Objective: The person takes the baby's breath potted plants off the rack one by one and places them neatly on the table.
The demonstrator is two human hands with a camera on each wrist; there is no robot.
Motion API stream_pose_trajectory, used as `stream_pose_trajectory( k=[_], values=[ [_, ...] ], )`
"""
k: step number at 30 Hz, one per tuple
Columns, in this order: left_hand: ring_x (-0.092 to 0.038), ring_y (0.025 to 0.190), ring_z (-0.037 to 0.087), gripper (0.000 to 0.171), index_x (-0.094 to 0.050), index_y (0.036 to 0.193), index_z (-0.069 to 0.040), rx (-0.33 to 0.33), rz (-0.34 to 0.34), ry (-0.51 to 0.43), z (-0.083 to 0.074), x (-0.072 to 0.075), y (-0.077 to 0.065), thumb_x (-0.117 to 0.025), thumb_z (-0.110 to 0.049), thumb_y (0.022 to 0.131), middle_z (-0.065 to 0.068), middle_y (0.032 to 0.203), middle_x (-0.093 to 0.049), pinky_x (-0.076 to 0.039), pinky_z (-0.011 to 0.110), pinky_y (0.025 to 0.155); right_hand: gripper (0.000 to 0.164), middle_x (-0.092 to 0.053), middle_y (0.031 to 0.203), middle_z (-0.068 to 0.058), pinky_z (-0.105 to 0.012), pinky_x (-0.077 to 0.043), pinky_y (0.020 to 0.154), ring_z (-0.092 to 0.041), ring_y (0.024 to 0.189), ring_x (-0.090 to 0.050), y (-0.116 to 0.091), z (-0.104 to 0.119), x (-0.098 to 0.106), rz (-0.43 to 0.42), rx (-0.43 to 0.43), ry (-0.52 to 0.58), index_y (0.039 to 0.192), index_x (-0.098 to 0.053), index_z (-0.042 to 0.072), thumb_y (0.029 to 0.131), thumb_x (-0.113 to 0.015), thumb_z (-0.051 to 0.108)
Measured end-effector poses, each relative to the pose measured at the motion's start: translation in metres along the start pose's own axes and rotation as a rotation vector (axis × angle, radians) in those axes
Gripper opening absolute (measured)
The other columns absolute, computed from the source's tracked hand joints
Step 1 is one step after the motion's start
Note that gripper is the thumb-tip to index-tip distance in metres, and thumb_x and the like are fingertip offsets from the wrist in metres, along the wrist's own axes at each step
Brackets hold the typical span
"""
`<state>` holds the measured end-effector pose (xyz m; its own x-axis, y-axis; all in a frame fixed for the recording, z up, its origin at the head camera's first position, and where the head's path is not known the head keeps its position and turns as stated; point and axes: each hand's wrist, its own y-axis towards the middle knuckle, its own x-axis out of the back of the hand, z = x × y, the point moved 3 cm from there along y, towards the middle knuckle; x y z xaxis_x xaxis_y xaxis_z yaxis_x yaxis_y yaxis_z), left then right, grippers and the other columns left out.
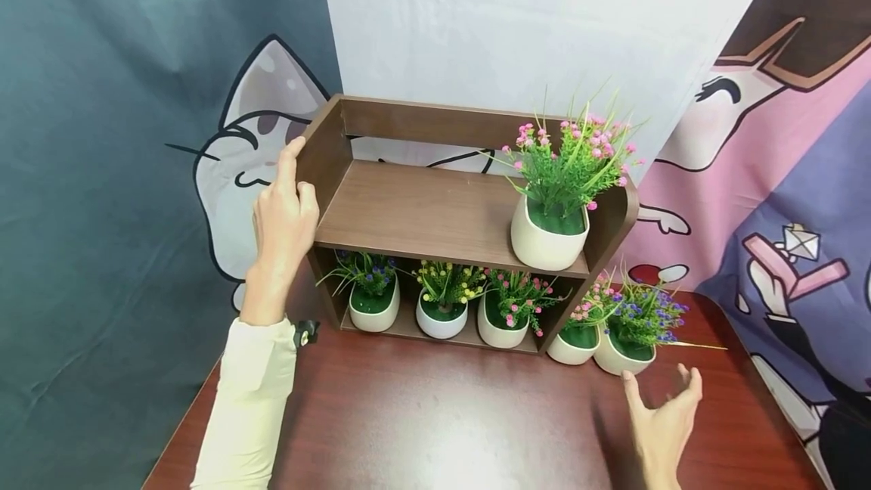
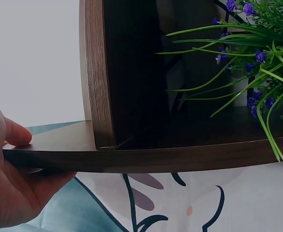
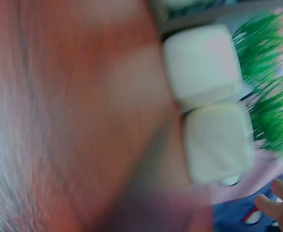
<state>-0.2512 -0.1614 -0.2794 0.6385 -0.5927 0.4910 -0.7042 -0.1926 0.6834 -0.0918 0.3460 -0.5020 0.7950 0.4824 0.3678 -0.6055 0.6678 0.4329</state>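
Now, in the head view, the left hand (image 1: pixel 282 221) is holding the left side of a two-level brown wooden shelf (image 1: pixel 415 199), which is standing on the far part of a shiny red-brown table (image 1: pixel 381 399). A big cream pot with pink flowers (image 1: pixel 550 240) is sitting on the top board, at the right. Under it, a cream pot with purple flowers (image 1: pixel 374 312), a white pot with yellow flowers (image 1: pixel 442 324) and a cream pot with reddish-pink flowers (image 1: pixel 503 333) are standing left to right. Right of the shelf, a small pale pot with pink flowers (image 1: pixel 574 350) and a pale pot with blue-purple flowers (image 1: pixel 622 358) are standing together. The right hand (image 1: pixel 663 426) is hovering near the second one, thumb and fingers spread apart.

In the left wrist view, the left hand is pinching the side board from both faces.

In the right wrist view, the two pale pots are standing side by side, and the right hand's fingers are showing at the right, away from them.
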Motion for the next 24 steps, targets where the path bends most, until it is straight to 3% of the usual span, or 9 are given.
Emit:
stream_pose_trajectory(
  k=[2, 7, 13, 19, 24],
  values=[
    [-0.036, 0.046, 0.030, 0.052, -0.042, 0.139, -0.024, 0.000, 0.000, -0.001, 0.000, 0.000, 0.000, -0.037, -0.009, 0.089, 0.023, 0.074, -0.059, -0.026, 0.039, 0.046, 0.083, -0.045, 0.135, -0.011, -0.020, -0.030, 0.095, -0.019, 0.121, -0.043, -0.006, 0.015, 0.005, -0.031, 0.025, 0.042, 0.143, -0.029, 0.017, 0.074, -0.075, 0.012],
    [-0.036, 0.045, 0.030, 0.052, -0.041, 0.139, -0.023, 0.011, 0.012, -0.001, -0.001, 0.002, -0.001, -0.037, -0.008, 0.090, 0.023, 0.076, -0.059, -0.026, 0.039, 0.046, 0.079, -0.047, 0.133, -0.013, -0.024, -0.032, 0.099, -0.010, 0.121, -0.044, -0.025, 0.055, 0.008, -0.036, 0.109, 0.123, 0.140, -0.037, 0.013, 0.071, -0.075, 0.002],
    [-0.038, 0.046, 0.031, 0.051, -0.041, 0.139, -0.025, 0.019, 0.016, 0.005, -0.002, 0.002, -0.002, -0.036, -0.009, 0.091, 0.022, 0.076, -0.059, -0.027, 0.039, 0.046, 0.079, -0.047, 0.133, -0.013, -0.023, -0.034, 0.098, -0.014, 0.123, -0.044, -0.040, 0.100, 0.005, 0.024, 0.165, 0.181, 0.139, -0.040, 0.006, 0.069, -0.075, -0.006],
    [-0.034, 0.046, 0.030, 0.051, -0.041, 0.139, -0.025, 0.013, 0.007, 0.006, -0.003, 0.001, 0.000, -0.036, -0.009, 0.091, 0.018, 0.062, -0.050, -0.026, 0.039, 0.046, 0.073, -0.045, 0.128, -0.028, -0.026, -0.036, 0.096, -0.025, 0.121, -0.045, -0.046, 0.164, -0.003, 0.075, 0.326, 0.357, 0.134, -0.039, -0.009, 0.067, -0.069, -0.014],
    [-0.038, 0.048, 0.031, 0.051, -0.041, 0.139, -0.025, 0.019, 0.012, 0.005, -0.002, 0.001, 0.001, -0.036, -0.010, 0.090, 0.022, 0.076, -0.059, -0.027, 0.040, 0.048, 0.071, -0.048, 0.125, -0.028, -0.027, -0.040, 0.093, -0.031, 0.118, -0.047, -0.046, 0.202, -0.014, 0.095, 0.422, 0.446, 0.130, -0.041, -0.014, 0.065, -0.070, -0.012]
  ],
)
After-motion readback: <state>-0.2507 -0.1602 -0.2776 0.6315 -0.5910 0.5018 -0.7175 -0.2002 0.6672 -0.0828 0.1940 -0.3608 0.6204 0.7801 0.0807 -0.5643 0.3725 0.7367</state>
